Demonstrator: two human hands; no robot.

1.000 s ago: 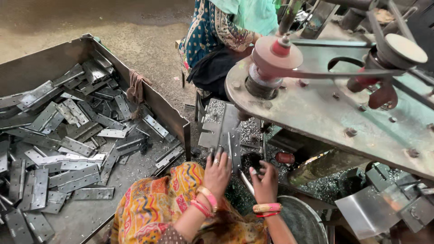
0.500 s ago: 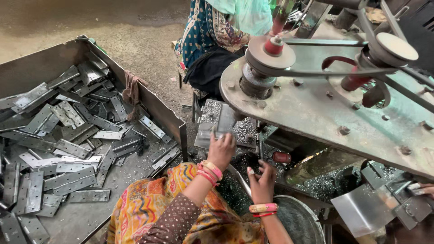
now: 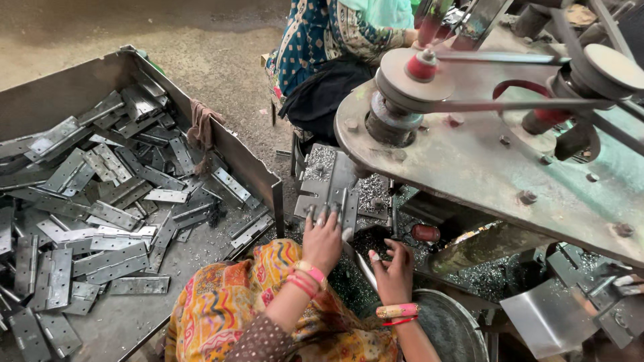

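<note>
While the orange patterned cloth [image 3: 228, 308] fills the bottom centre of the frame, the left hand [image 3: 323, 240] reaches up just above it, fingers spread and pressing on a grey metal hinge [image 3: 333, 191] that lies on the machine bed at centre. Just right of it, the right hand [image 3: 392, 263] hangs loosely curled over dark metal shavings [image 3: 365, 243]; whether it grips anything cannot be told. At the lower right a round metal pan [image 3: 451, 328] sits just beside that wrist. Left of the hands, a large metal tray [image 3: 261, 175] holds a heap of grey hinges [image 3: 100, 201], spread across the left half of the frame. Over the right half looms a green machine plate [image 3: 510, 167] carrying a pulley [image 3: 412, 80] and belt. Farther off, top centre, another person in blue patterned clothing [image 3: 322, 37] sits beside the machine.
</note>
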